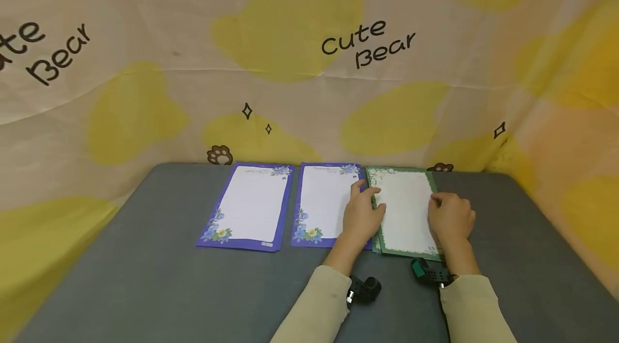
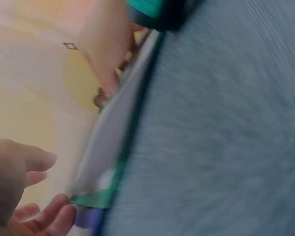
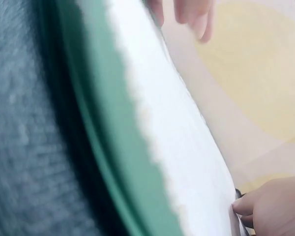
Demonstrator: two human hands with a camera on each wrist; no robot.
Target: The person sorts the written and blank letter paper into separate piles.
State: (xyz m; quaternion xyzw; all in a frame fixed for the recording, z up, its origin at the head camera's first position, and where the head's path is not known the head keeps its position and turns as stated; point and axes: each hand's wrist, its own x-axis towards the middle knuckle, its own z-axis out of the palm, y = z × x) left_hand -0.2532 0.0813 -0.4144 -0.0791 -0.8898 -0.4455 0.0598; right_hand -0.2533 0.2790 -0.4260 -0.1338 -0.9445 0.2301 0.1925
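A green-bordered sheet of paper [image 1: 403, 208] lies on the right, with more green edges showing beneath it. My right hand [image 1: 452, 216] pinches its right edge between thumb and fingers. At the left edge is my left hand [image 1: 362, 215], its fingers loosely spread and overlapping the middle purple-bordered sheet [image 1: 319, 198]. In the left wrist view, the left thumb [image 2: 39, 160] stands apart from the fingertips, which are right at the corner of the green border [image 2: 91, 199]. The right wrist view shows the right thumb [image 3: 243, 204] against the paper's edge.
Another purple-bordered sheet [image 1: 256, 203] with blue flowers lies at the left, a second edge showing under it. All rest on a dark grey table [image 1: 193, 289]. A patterned cloth [image 1: 290, 36] hangs behind. Black wrist cameras [image 1: 365, 289] sit close over the table.
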